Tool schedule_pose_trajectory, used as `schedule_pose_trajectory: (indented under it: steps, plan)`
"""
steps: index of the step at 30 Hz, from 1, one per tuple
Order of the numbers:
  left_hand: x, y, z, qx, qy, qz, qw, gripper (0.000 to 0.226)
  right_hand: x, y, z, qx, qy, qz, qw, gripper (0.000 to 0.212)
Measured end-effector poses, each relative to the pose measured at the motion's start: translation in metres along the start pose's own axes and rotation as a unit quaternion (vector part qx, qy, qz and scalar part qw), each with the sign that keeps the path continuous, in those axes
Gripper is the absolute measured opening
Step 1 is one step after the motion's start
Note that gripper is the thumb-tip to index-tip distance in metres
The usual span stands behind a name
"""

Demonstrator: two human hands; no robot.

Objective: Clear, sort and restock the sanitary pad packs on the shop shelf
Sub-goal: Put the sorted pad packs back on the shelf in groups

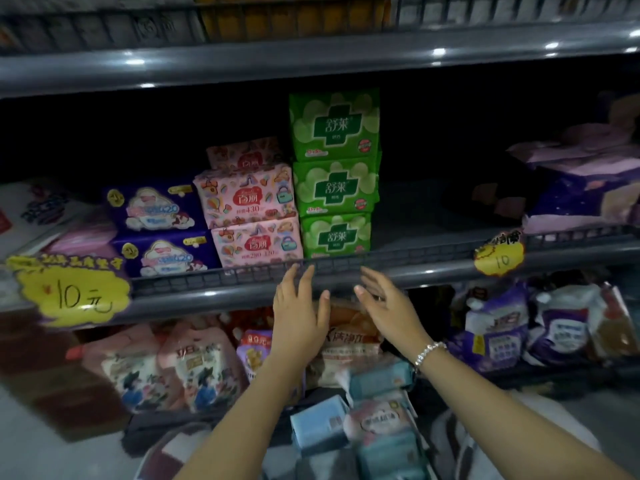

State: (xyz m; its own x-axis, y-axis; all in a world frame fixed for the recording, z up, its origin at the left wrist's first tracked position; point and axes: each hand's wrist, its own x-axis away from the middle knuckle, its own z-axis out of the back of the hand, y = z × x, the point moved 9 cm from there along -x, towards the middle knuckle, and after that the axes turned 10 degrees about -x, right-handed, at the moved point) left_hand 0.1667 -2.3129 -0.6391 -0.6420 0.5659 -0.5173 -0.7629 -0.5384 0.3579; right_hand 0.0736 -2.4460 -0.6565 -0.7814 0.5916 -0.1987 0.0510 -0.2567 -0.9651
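**Two free hands in front of the green stack**

We look at the middle shelf (433, 263). Three green packs (335, 188) sit in a tall stack there. Pink packs (246, 199) stand just beside them on one side, and dark blue packs (156, 209) come after those. On the other side of the green stack the shelf floor is bare, and purple packs (585, 199) lie well apart at the far end.

We think the next job is to fill that bare spot or tidy the green stack. To do it well, we should lift packs over the wire rail, not drag them. We should hold the tall stack from both sides so it does not tip. We should keep each colour in its own row, fronts facing out.

Our left hand (299, 306) is up near the rail, fingers straight and spread, holding nothing. Our right hand (384, 299) is close beside it, palm turned inward, fingers loose, holding nothing too. A bead bracelet (427, 353) sits on the right wrist. Both arms reach up and forward.
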Motion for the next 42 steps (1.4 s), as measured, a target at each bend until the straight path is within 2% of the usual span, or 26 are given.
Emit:
schedule_pose_trajectory:
  steps: [3,9,12,15,18,22,25,27,29,31,34,37,40,42]
  plan:
    - [0.036,-0.008,-0.014,0.036,-0.013,0.046,0.998,0.044,0.033,0.029,-0.002,0.029,-0.014,-0.025,0.999,0.04]
    - [0.111,-0.036,-0.066,0.075,-0.105,0.154,0.98,0.035,0.091,0.106,-0.02,0.076,-0.045,-0.109,0.99,0.031]
    - [0.153,-0.06,-0.089,0.106,-0.154,0.239,0.953,0.04,0.115,0.145,-0.026,0.146,-0.081,-0.159,0.973,0.036]
    - [0.188,-0.074,-0.108,0.122,-0.205,0.288,0.928,0.042,0.134,0.174,-0.024,0.212,-0.104,-0.194,0.952,0.039]
    - [0.209,-0.072,-0.129,0.153,-0.261,0.307,0.902,0.04,0.143,0.188,-0.016,0.299,-0.079,-0.193,0.931,0.041]
    - [0.219,-0.055,-0.147,0.171,-0.313,0.299,0.885,0.039,0.148,0.193,0.0,0.312,-0.01,-0.197,0.929,0.043]
    - [0.221,-0.039,-0.16,0.216,-0.344,0.314,0.858,0.029,0.152,0.208,0.012,0.281,0.024,-0.243,0.928,0.051]
    - [0.222,-0.034,-0.17,0.234,-0.359,0.328,0.842,0.046,0.154,0.216,0.017,0.212,0.035,-0.271,0.938,0.054]
    - [0.222,-0.031,-0.177,0.239,-0.369,0.35,0.827,0.053,0.155,0.223,0.017,0.125,0.044,-0.296,0.946,0.047]
    - [0.223,-0.033,-0.188,0.246,-0.372,0.377,0.812,0.048,0.155,0.227,0.019,0.083,0.051,-0.312,0.945,0.036]
    - [0.222,-0.031,-0.194,0.268,-0.367,0.414,0.789,0.031,0.154,0.231,0.02,0.058,0.05,-0.325,0.943,0.031]
    - [0.221,-0.032,-0.199,0.278,-0.357,0.443,0.774,0.035,0.153,0.235,0.022,0.027,0.051,-0.336,0.94,0.029]
    - [0.216,-0.033,-0.2,0.305,-0.325,0.458,0.769,0.015,0.151,0.237,0.03,-0.027,0.093,-0.344,0.934,0.025]
    - [0.214,-0.035,-0.2,0.33,-0.297,0.469,0.764,0.014,0.151,0.237,0.034,-0.083,0.126,-0.353,0.923,0.021]
